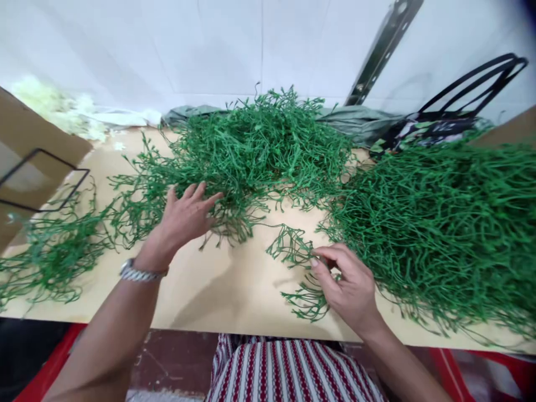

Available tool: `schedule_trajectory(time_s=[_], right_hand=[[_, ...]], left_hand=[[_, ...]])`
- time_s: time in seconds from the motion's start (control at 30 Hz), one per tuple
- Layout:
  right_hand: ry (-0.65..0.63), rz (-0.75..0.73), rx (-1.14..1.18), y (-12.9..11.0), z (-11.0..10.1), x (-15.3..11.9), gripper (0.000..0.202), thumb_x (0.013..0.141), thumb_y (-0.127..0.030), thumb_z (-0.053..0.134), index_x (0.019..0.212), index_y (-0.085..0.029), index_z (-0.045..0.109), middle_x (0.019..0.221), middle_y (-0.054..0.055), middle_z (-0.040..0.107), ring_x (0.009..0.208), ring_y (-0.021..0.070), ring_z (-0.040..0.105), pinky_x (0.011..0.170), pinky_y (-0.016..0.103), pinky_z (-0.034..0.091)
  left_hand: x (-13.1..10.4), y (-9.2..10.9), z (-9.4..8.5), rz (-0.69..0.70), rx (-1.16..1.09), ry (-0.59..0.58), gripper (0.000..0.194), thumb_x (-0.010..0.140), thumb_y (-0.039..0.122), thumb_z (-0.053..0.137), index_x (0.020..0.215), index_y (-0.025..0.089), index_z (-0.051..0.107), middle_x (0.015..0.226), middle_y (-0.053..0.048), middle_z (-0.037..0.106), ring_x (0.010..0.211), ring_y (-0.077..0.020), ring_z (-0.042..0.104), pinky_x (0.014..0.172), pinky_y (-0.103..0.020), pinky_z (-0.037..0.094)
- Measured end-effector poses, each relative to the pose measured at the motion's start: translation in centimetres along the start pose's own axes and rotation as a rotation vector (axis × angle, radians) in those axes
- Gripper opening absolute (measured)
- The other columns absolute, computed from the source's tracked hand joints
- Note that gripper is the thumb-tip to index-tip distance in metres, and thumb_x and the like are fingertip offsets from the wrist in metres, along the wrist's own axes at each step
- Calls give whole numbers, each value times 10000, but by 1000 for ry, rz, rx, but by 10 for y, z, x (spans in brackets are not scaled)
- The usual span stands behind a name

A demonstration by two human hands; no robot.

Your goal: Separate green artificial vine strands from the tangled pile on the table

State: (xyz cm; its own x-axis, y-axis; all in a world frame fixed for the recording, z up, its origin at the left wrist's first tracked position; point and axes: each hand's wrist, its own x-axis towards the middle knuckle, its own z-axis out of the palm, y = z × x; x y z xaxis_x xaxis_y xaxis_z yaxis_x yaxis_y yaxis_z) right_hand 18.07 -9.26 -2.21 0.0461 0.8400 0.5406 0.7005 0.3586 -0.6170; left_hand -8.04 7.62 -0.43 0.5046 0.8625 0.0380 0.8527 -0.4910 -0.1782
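Observation:
My left hand [188, 216], a watch [140, 272] on its wrist, has its fingers spread on the near edge of a heap of green plastic flower stems [259, 145]. It grips nothing that I can see. In a pinch of thumb and fingers, my right hand [349, 287] holds a branched green plastic stem [288, 245] just above the table. Another small bunch of stems [307, 304] lies below that hand. To its right spreads a larger, denser pile of the same stems [452, 229].
Looser stems [62, 251] lie at the left by a cardboard box [37, 128] and a black wire frame [42, 209]. Pale flowers [54, 106] sit at the back left. A dark bag with black handles [422, 131] stands back right. The table's front edge [201, 332] runs before my lap.

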Motion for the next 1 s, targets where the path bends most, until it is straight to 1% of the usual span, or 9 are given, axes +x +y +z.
schedule_trajectory(time_s=[0.1,0.23,0.37,0.47,0.6,0.7,0.77,0.87,1.0], right_hand=[[29,-39,-31,2,2,0,165,800,-80,531,938,-169,547,742,18,547,648,108,517,581,228,437],[22,-185,-141,4,8,-4,199,785,-51,535,965,-137,538,781,53,585,710,132,547,630,240,456],[-17,-356,-247,2,18,-12,237,766,-25,543,990,-102,532,747,73,584,706,159,545,621,263,451],[-64,-444,-241,0,30,-19,241,769,-31,533,1003,-89,530,705,62,560,651,161,514,577,281,436],[-274,-385,-128,-7,41,-24,113,825,-128,490,911,-122,562,690,40,527,630,150,496,552,280,440],[-430,-285,30,-14,33,-20,152,852,-234,490,923,-134,580,813,67,564,726,152,536,613,274,484],[-410,-282,117,-16,19,-13,153,848,-208,499,947,-133,589,867,77,585,775,145,550,660,267,496],[-232,-302,201,-11,-7,5,150,824,-121,507,944,-130,598,835,68,611,778,133,560,660,257,497],[-192,-282,217,9,-27,33,274,813,-77,448,1054,-120,572,1007,109,604,967,162,544,810,332,478]], left_hand=[[-30,14,-34,46,-62,49,389,806,284,472,1186,252,548,1275,-119,495,1100,-332,502,904,-492,369],[-44,56,-61,46,-559,397,242,826,285,453,848,171,665,852,-66,651,778,-178,590,701,-289,456],[-27,105,-43,10,-864,30,375,810,338,456,493,146,506,439,25,406,438,-86,367,440,-216,272],[-19,123,-17,-89,-1171,-163,354,762,353,501,482,141,454,443,51,317,436,-64,277,428,-206,205],[-24,125,-1,-298,-1563,-100,155,694,255,558,609,125,551,547,35,433,493,-69,340,465,-200,276],[-29,122,-3,-233,-1580,48,84,696,204,569,647,137,580,640,10,508,592,-95,438,556,-215,351],[-30,120,-7,-100,-1491,145,71,708,164,560,642,146,578,666,-1,529,666,-116,481,640,-235,379],[-29,121,-13,42,-1341,200,84,728,124,538,668,154,589,672,-12,554,695,-132,506,681,-257,381],[-25,131,-18,166,-1383,25,102,729,117,539,684,154,622,669,-16,575,675,-132,514,649,-252,377]])
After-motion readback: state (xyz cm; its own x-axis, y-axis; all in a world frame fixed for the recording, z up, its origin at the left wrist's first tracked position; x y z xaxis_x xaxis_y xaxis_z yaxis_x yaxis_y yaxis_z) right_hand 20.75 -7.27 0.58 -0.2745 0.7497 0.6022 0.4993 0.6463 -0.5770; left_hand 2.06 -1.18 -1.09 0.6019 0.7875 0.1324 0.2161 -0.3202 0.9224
